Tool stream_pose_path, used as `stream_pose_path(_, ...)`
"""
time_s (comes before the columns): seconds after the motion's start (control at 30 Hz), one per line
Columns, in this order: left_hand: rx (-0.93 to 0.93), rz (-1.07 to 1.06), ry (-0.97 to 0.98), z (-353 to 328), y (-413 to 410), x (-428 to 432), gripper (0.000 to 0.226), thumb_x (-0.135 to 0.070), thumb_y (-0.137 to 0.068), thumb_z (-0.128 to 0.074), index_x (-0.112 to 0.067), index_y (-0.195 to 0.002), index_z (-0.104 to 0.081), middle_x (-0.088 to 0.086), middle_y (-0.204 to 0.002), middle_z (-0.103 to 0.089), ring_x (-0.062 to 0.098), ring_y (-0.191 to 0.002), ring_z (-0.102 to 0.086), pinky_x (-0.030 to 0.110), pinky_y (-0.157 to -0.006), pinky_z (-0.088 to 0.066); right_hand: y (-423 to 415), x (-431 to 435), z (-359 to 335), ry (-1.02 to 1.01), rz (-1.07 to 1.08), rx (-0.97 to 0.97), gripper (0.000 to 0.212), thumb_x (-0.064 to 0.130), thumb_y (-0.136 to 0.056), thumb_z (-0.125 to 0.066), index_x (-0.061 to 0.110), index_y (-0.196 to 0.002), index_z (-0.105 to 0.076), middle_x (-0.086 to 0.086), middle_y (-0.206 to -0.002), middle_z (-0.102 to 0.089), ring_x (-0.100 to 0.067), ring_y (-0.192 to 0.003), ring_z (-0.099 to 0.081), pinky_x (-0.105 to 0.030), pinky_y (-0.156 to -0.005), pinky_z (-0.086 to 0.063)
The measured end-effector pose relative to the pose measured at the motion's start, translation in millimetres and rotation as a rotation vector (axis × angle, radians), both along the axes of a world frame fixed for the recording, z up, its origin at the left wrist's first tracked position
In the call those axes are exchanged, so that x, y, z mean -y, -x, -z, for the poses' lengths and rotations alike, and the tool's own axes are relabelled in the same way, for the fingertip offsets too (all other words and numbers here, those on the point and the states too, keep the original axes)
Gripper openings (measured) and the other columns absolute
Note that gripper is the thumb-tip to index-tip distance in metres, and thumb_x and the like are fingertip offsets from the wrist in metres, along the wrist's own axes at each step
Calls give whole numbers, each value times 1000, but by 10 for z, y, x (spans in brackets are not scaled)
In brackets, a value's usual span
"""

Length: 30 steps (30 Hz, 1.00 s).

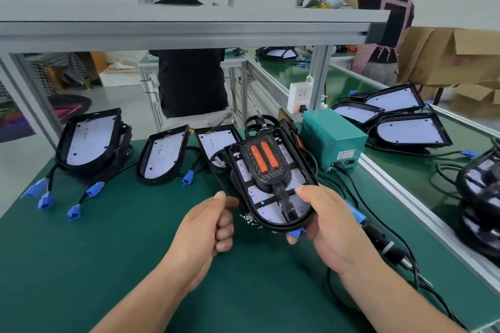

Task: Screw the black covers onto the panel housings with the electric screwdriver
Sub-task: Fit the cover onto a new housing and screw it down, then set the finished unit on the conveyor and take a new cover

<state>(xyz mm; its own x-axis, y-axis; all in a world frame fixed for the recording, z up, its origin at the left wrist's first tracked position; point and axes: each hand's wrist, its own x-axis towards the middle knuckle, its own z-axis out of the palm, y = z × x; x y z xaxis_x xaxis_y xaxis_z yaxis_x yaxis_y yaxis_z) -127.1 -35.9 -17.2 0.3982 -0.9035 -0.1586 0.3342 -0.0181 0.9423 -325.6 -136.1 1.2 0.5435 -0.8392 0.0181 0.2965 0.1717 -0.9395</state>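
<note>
A panel housing (297, 184) is held tilted above the green mat, its white LED board facing me. A black cover (266, 167) with two orange bars lies in it. My right hand (330, 227) grips the housing's near right rim, thumb on top. My left hand (213, 227) holds its near left edge with curled fingers. The electric screwdriver (378, 238), blue and black, lies on the mat behind my right hand. Small loose screws (249, 217) lie under the housing.
Other open housings (89, 140) (162, 154) with blue connectors (44, 199) sit at the back left. A teal power box (332, 140) stands right of centre. More housings (411, 131) lie on the belt to the right. Two people work beyond the metal frame (189, 27).
</note>
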Motion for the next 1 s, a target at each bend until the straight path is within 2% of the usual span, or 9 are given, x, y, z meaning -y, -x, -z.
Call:
stream_pose_path(0.07,23,-2,-48,48,-48,14,26,-17,-109,-48,1,-116,-65,-1,-72,-44,13,-59,-33,25,-47,-26,142,57,-36,12,51,24,44,28,-87,-63,-16,-88,-62,-29,-69,-62,-33,-50,-50,-40,-50,-47)
stream_pose_path(0.13,-3,24,-57,77,-106,30,22,-8,-107,-46,1,-117,-63,1,-75,-50,13,-59,-36,24,-46,-30,330,130,-77,30,119,36,53,29,-90,-61,-23,-95,-58,-35,-74,-63,-34,-52,-52,-40,-49,-49)
stream_pose_path(0.23,-88,89,-43,109,-198,44,26,3,-103,-43,4,-123,-60,7,-82,-58,15,-62,-45,25,-46,-39,669,238,-185,78,231,39,44,28,-98,-56,-13,-100,-73,-42,-88,-66,-39,-60,-62,-37,-47,-49)
stream_pose_path(0.4,-213,129,-18,170,-349,95,39,17,-96,-37,10,-127,-60,18,-93,-67,18,-69,-56,25,-49,-48,1370,456,-365,114,458,-33,46,32,-111,-45,7,-102,-83,-28,-104,-77,-38,-75,-75,-33,-49,-54)
stream_pose_path(0.47,-203,124,-22,192,-338,117,38,19,-97,-37,10,-125,-61,19,-93,-70,19,-69,-56,24,-46,-47,1631,550,-418,102,569,-49,44,33,-112,-44,13,-104,-83,-22,-108,-79,-36,-79,-77,-32,-51,-57)
stream_pose_path(0.57,-191,125,-29,213,-311,142,29,14,-101,-43,11,-123,-62,19,-91,-70,16,-62,-55,22,-41,-42,1946,687,-448,59,721,-21,34,35,-112,-46,14,-116,-71,-16,-110,-80,-34,-80,-80,-31,-55,-61)
stream_pose_path(0.73,-219,77,-43,263,-376,185,26,7,-104,-45,10,-123,-63,18,-90,-70,13,-60,-52,21,-38,-37,2348,842,-464,37,901,49,31,43,-110,-54,17,-115,-69,-12,-112,-80,-35,-92,-80,-38,-68,-66)
stream_pose_path(0.83,-259,62,-41,280,-395,209,26,6,-103,-45,13,-123,-61,18,-87,-69,13,-59,-53,21,-37,-36,2489,903,-461,17,947,103,34,43,-107,-59,10,-116,-66,-17,-113,-79,-39,-99,-78,-45,-76,-66)
stream_pose_path(1.0,-304,36,-35,301,-414,241,27,7,-101,-45,13,-123,-60,19,-84,-69,15,-60,-54,21,-38,-37,2597,985,-439,-29,936,157,39,42,-106,-63,6,-121,-64,-22,-112,-78,-42,-102,-77,-45,-75,-66)
